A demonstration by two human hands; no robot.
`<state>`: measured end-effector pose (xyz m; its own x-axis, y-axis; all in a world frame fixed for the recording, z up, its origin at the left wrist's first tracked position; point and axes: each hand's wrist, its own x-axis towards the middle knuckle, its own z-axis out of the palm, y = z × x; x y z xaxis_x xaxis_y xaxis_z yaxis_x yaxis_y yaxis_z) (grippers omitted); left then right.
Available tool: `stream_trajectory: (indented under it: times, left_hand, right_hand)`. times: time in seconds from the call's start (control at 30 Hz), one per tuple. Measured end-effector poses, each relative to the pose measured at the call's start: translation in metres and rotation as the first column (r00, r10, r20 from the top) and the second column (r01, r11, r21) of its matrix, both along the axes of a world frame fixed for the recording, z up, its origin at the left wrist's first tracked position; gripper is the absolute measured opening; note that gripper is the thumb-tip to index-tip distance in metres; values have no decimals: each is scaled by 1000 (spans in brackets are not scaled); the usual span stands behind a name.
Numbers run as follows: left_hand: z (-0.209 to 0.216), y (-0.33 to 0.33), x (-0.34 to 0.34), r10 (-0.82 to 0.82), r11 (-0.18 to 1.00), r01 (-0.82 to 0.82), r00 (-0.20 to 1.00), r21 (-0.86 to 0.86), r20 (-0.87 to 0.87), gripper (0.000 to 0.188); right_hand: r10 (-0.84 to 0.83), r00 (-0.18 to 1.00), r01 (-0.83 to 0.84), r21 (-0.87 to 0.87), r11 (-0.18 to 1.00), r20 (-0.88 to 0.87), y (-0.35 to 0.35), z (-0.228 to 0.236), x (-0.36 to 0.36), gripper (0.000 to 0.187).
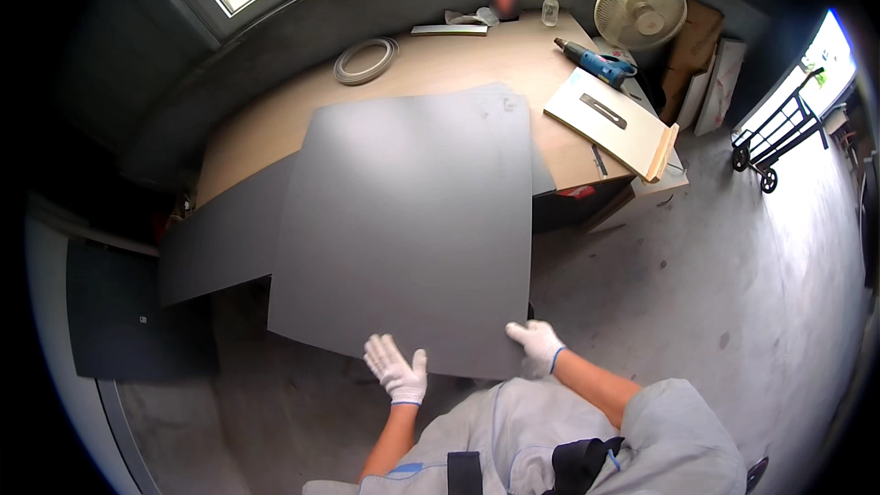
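A large grey panel [403, 229] lies over the table, its near end jutting past the front edge toward me. At its near right corner my right hand [539, 348], in a white glove with a blue cuff, is closed with the thumb on top; its other fingers are hidden below. My left hand [396, 372], gloved the same way, is open with fingers spread at the near edge; whether it touches the panel I cannot tell. A second grey panel [229, 229] sticks out from underneath at the left.
On the wooden table [440, 64] are a coiled strip [365, 61], a blue heat gun [596, 61], a pale board with a slotted plate [610, 124] and a clear bottle [550, 9]. A fan [640, 9] stands behind. A hand truck [779, 133] is far right; a dark panel [137, 312] leans left.
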<state>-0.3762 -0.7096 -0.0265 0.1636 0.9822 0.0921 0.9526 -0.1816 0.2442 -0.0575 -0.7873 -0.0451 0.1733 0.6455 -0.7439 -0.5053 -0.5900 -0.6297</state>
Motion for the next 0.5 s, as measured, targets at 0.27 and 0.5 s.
stream_trajectory:
  times: [0.27, 0.5]
  left_hand:
    - [11, -36, -91, 733, 647, -167, -134, -744, 667, 61]
    - [-17, -26, -163, 786, 575, 181, -394, -798, 477, 39]
  right_hand:
    - [333, 935, -336, -1, 942, -119, -30, 70, -155, 43]
    - [500, 856, -503, 5, 864, -132, -26, 43, -208, 53]
